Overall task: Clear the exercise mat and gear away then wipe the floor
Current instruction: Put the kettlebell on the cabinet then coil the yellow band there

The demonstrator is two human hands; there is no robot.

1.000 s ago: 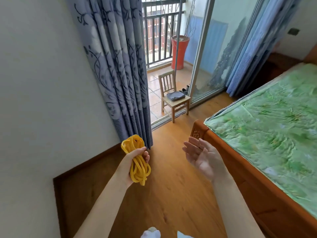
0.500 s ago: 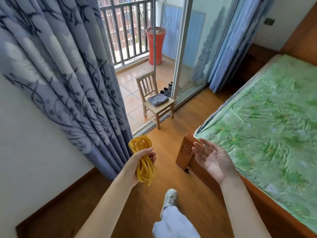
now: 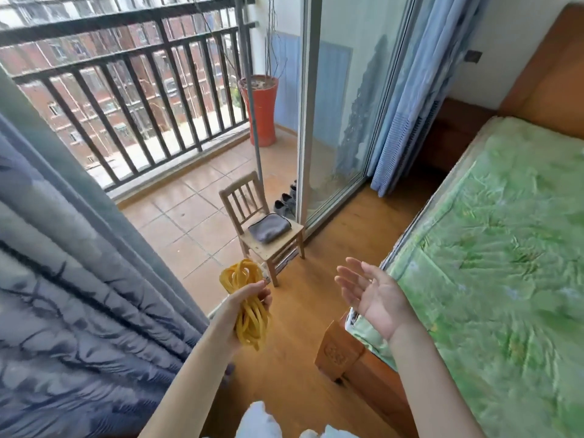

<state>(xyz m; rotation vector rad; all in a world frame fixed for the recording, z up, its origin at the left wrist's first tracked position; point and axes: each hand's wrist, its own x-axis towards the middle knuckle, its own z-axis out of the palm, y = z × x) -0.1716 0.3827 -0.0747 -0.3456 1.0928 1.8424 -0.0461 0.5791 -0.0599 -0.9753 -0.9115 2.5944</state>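
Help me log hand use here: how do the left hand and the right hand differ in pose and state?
The left hand is curled round a coiled yellow band, gripping it; the right hand holds nothing. The left hand's fingers are bent, while the right hand's fingers are straight and spread, palm showing. The left hand is beside the grey curtain; the right hand is by the bed. Both are raised in front of the person.

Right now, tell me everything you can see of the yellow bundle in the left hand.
The yellow coiled band is a bundle of many thin, flat-looking loops, rubbery in appearance, bright yellow throughout. The left hand grips it round its middle, so loops stand out above the fingers and hang below the palm. It is held roughly upright in the air over the wooden floor, in front of the small wooden chair. Nothing but that hand touches it; the open right hand is apart from it.
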